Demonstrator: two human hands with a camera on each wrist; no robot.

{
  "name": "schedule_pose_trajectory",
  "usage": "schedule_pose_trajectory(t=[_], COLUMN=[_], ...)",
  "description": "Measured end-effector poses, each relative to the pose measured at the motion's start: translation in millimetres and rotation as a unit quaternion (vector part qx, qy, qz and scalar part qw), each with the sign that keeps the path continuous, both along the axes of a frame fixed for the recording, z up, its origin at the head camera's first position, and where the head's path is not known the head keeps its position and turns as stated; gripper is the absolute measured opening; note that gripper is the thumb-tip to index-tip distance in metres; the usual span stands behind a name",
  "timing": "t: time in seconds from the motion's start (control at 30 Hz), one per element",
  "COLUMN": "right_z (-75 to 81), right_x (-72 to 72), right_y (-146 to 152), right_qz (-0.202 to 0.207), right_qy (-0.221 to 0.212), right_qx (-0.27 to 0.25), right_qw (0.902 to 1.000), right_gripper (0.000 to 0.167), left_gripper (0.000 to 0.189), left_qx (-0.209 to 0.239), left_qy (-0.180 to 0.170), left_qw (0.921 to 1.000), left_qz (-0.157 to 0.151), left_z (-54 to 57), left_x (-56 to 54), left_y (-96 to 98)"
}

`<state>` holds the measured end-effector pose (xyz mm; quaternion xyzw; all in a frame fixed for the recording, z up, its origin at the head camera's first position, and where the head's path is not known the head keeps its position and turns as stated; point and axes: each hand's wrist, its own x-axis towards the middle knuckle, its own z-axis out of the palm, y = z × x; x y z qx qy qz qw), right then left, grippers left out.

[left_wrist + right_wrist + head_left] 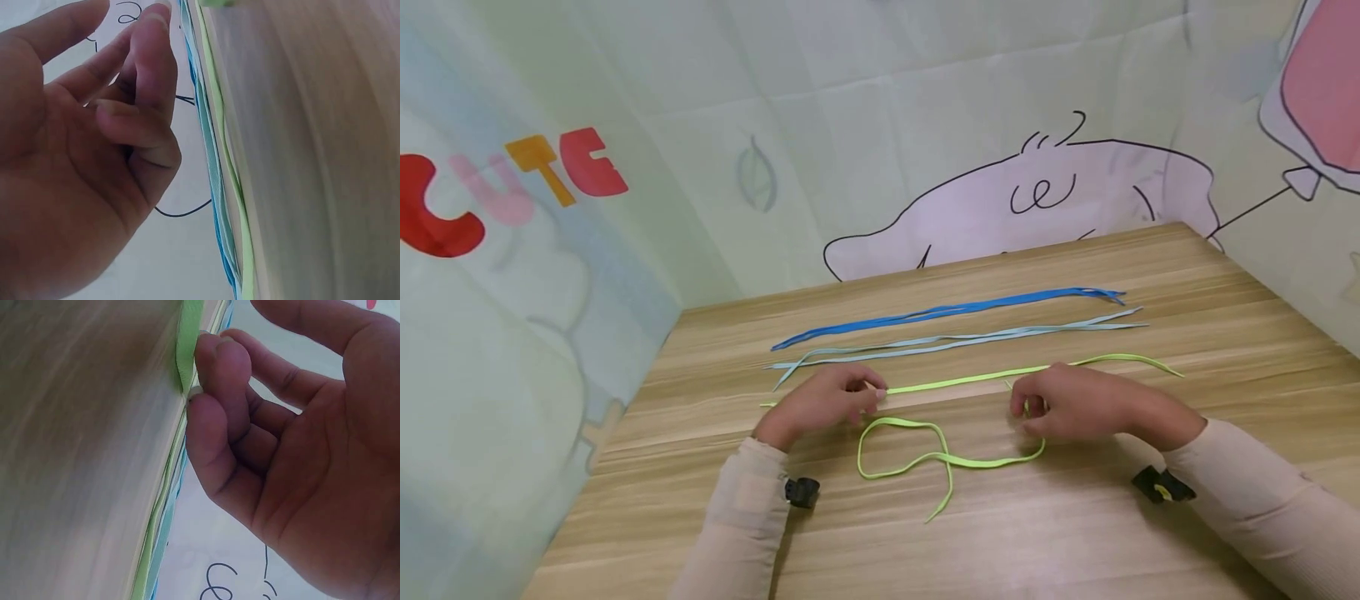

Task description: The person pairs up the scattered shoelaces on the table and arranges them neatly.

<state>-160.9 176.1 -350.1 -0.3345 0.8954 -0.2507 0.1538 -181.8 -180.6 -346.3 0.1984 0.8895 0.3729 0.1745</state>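
A yellow-green shoelace (966, 381) lies stretched nearly straight across the wooden table. A second yellow-green shoelace (992, 463) lies nearer, in a loose loop with a crossing. My left hand (831, 400) hovers at the left part of the straight lace, fingers loosely bent and thumb apart. My right hand (1071, 402) is over the right side, near the looped lace's end, which its fingers partly hide. In the right wrist view, the bent fingers (209, 425) are close beside a green lace (187, 344); whether they touch it is unclear. Neither hand visibly grips anything.
Farther back, a pair of pale blue shoelaces (977, 337) lies lengthwise, with a blue pair (947, 309) behind it. The wooden table (880, 550) meets a printed cloth backdrop (760, 100) at its back and left edges.
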Motion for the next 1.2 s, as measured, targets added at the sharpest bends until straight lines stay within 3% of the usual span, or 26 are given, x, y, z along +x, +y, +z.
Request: schedule_pose_trajectory(t=[0.3, 0.5, 0.8, 1.2], right_z=[-2.0, -1.8, -1.7, -3.0], right_x=[1.5, 2.3, 3.1, 2.5], right_y=[2.9, 4.3, 3.9, 3.8], right_qz=[0.039, 0.059, 0.062, 0.068], right_qy=[-0.022, -0.053, -0.055, -0.069], right_qx=[-0.011, -0.009, 0.005, 0.014], right_qw=[0.9989, 0.9968, 0.9966, 0.9952], right_gripper=[0.016, 0.019, 0.018, 0.012], left_gripper=[0.020, 0.016, 0.013, 0.012], left_qx=[-0.004, -0.025, -0.037, -0.075], left_qy=[0.004, -0.011, -0.020, 0.027], left_qw=[0.9994, 0.9990, 0.9986, 0.9958], left_qz=[-0.033, -0.036, -0.033, -0.046], left_z=[-2.4, -1.5, -6.1, -9.6], left_x=[-0.9, -0.4, 1.1, 1.1], left_y=[3.3, 3.9, 6.2, 9.6])
